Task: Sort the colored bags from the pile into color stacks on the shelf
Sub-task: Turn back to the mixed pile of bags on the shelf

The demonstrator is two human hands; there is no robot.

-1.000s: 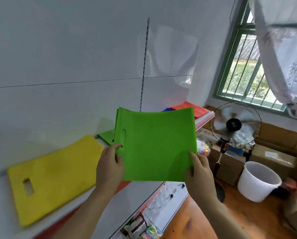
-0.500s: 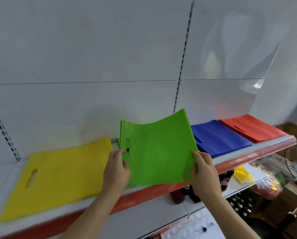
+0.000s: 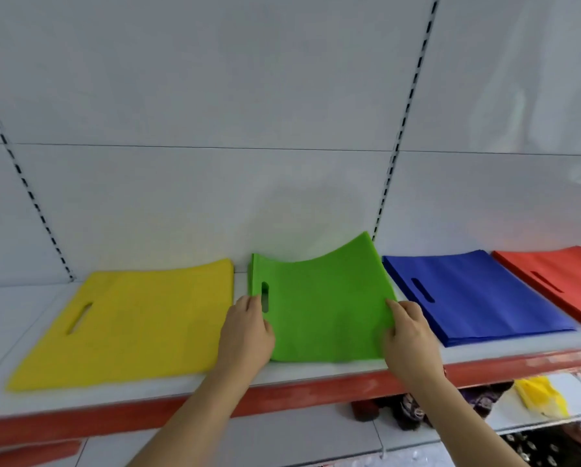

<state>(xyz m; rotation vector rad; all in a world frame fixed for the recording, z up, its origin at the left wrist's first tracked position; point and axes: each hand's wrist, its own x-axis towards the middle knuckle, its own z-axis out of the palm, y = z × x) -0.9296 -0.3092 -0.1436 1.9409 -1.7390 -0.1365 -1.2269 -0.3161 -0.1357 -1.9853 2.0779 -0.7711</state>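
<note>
A green bag (image 3: 319, 305) with a slot handle sags over the middle of the white shelf (image 3: 316, 370), its far right corner lifted. My left hand (image 3: 248, 332) grips its left edge beside the handle slot. My right hand (image 3: 408, 335) pinches its right edge. A yellow stack (image 3: 137, 318) lies flat to the left. A blue stack (image 3: 474, 294) lies to the right, and a red stack (image 3: 558, 281) lies at the far right. The pile of unsorted bags is out of view.
The shelf has a red front lip (image 3: 299, 396) and a white back panel with slotted uprights (image 3: 403, 123). On a lower shelf at the right sit dark items (image 3: 413, 409) and a yellow packet (image 3: 541, 396).
The view has swung left from the window to face the shelf. Both hands have carried the green bag forward and down onto the shelf between the yellow and blue stacks.
</note>
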